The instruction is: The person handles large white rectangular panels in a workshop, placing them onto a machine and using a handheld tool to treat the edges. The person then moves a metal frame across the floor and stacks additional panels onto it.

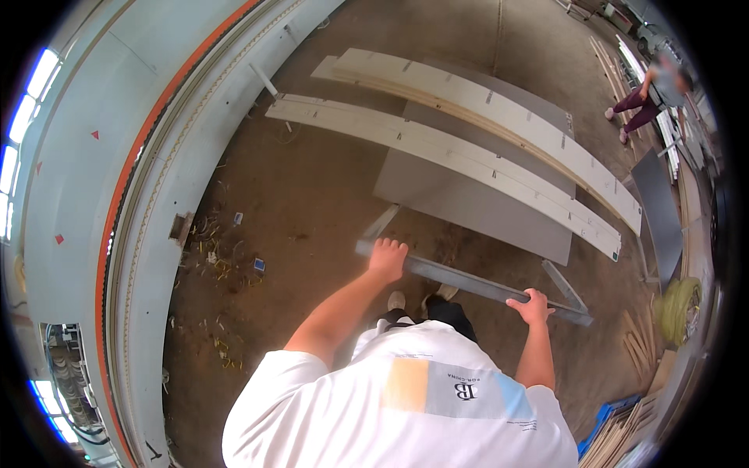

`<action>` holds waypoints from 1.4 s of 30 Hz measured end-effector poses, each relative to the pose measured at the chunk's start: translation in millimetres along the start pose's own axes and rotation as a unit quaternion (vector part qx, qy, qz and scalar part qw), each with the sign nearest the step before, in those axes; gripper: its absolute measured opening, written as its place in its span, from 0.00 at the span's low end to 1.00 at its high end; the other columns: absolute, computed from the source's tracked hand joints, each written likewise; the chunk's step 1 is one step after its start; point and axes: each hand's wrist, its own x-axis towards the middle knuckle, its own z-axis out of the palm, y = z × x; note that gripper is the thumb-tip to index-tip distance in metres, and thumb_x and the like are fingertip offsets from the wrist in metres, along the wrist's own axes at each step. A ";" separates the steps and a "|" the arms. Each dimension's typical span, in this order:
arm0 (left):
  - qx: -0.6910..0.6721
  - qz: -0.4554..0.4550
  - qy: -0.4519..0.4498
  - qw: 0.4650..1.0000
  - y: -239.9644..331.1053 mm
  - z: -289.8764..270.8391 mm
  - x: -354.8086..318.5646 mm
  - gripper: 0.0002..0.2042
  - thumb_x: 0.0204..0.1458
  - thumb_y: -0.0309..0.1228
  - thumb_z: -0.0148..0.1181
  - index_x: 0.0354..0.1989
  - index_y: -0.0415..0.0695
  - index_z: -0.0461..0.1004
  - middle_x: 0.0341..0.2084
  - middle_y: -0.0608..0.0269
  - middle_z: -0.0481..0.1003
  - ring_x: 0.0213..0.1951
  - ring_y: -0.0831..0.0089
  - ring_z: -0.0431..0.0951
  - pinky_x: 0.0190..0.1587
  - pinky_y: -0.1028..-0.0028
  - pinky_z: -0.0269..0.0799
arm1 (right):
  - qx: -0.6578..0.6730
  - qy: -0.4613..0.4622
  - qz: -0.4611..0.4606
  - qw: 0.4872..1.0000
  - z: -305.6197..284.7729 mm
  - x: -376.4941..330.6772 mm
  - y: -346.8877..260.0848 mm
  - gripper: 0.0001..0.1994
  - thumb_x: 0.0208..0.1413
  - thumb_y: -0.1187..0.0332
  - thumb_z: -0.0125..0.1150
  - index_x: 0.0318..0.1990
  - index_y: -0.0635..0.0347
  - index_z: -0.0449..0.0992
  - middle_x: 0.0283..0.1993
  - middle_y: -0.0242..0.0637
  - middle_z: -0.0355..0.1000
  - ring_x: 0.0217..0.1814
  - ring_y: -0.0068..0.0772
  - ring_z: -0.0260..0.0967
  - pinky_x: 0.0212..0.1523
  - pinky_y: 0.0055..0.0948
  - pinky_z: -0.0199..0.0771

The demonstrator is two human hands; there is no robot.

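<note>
A grey metal bar (462,278) runs across in front of my body, slanting down to the right. My left hand (387,260) is closed over it near its left end. Farther right, my right hand (533,306) grips the same bar, with the thumb out to the left and the fingers curled over the far side. Short slanted metal struts join the bar near both ends, the right strut (565,285) showing most clearly. Just beyond lies a flat grey panel (460,199). What the fingertips touch on the underside is hidden.
Long white panels (468,166) lie across beyond the bar, with another stack (484,101) behind. A large pale machine (168,164) with an orange strip lines the left. Scraps (222,269) litter the floor beside it. A person (651,92) stands far right, near a green coil (680,310).
</note>
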 end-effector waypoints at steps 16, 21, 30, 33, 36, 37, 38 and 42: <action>-0.009 -0.007 0.000 1.000 -15.6 -13.5 -312.2 0.27 0.39 0.41 0.77 0.51 0.51 0.76 0.50 0.59 0.79 0.60 0.55 0.75 0.64 0.52 0.64 | 0.001 0.051 -0.008 0.999 90.5 -327.9 27.2 0.40 0.42 0.31 0.77 0.60 0.43 0.80 0.71 0.31 0.71 0.79 0.37 0.59 0.76 0.89 0.32; -0.006 -0.017 -0.069 0.997 -17.7 -34.7 -441.3 0.25 0.48 0.41 0.73 0.55 0.50 0.76 0.53 0.56 0.79 0.61 0.54 0.75 0.66 0.55 0.65 | 0.005 0.032 -0.013 0.999 74.9 -472.1 34.9 0.40 0.44 0.30 0.75 0.60 0.45 0.80 0.68 0.29 0.74 0.79 0.37 0.58 0.75 0.91 0.31; 0.016 0.007 -0.066 0.998 -28.1 -52.3 -582.4 0.28 0.45 0.44 0.75 0.55 0.48 0.75 0.54 0.55 0.79 0.60 0.52 0.76 0.67 0.55 0.66 | 0.009 0.043 0.010 0.999 98.7 -630.2 48.3 0.40 0.44 0.34 0.76 0.62 0.44 0.80 0.70 0.29 0.72 0.81 0.38 0.56 0.75 0.92 0.29; 0.001 0.021 -0.036 0.999 -30.1 -27.8 -646.3 0.28 0.44 0.43 0.77 0.53 0.48 0.75 0.52 0.55 0.79 0.59 0.53 0.76 0.65 0.56 0.66 | 0.003 0.042 0.006 0.999 122.7 -678.7 61.6 0.39 0.42 0.34 0.76 0.60 0.44 0.81 0.69 0.29 0.73 0.80 0.38 0.57 0.75 0.92 0.29; -0.032 0.046 0.003 0.998 10.1 -20.6 -738.3 0.27 0.43 0.41 0.78 0.51 0.49 0.76 0.51 0.56 0.79 0.58 0.53 0.76 0.64 0.56 0.67 | 0.003 0.041 0.002 0.999 139.9 -744.8 115.5 0.39 0.41 0.33 0.77 0.58 0.44 0.81 0.67 0.28 0.74 0.80 0.37 0.58 0.75 0.92 0.29; -0.035 0.052 0.013 0.998 17.2 -27.4 -751.4 0.26 0.43 0.40 0.78 0.51 0.49 0.76 0.51 0.56 0.79 0.57 0.53 0.76 0.64 0.55 0.67 | 0.007 0.053 -0.002 0.999 141.1 -757.5 127.2 0.39 0.41 0.33 0.77 0.58 0.44 0.81 0.67 0.28 0.74 0.79 0.37 0.58 0.75 0.92 0.29; -0.043 0.053 0.025 0.997 27.9 -34.2 -763.7 0.26 0.43 0.40 0.78 0.50 0.49 0.75 0.50 0.57 0.79 0.57 0.53 0.76 0.64 0.55 0.66 | 0.011 0.070 -0.007 0.997 140.8 -767.9 137.7 0.38 0.40 0.33 0.77 0.57 0.45 0.81 0.66 0.28 0.75 0.79 0.36 0.58 0.76 0.91 0.29; -0.060 0.043 0.005 0.997 97.3 -23.5 -871.6 0.26 0.43 0.40 0.78 0.51 0.49 0.75 0.50 0.58 0.78 0.58 0.54 0.75 0.65 0.55 0.65 | -0.003 0.023 0.010 1.000 151.4 -850.3 215.5 0.39 0.41 0.33 0.78 0.59 0.43 0.81 0.68 0.28 0.74 0.80 0.37 0.58 0.77 0.89 0.30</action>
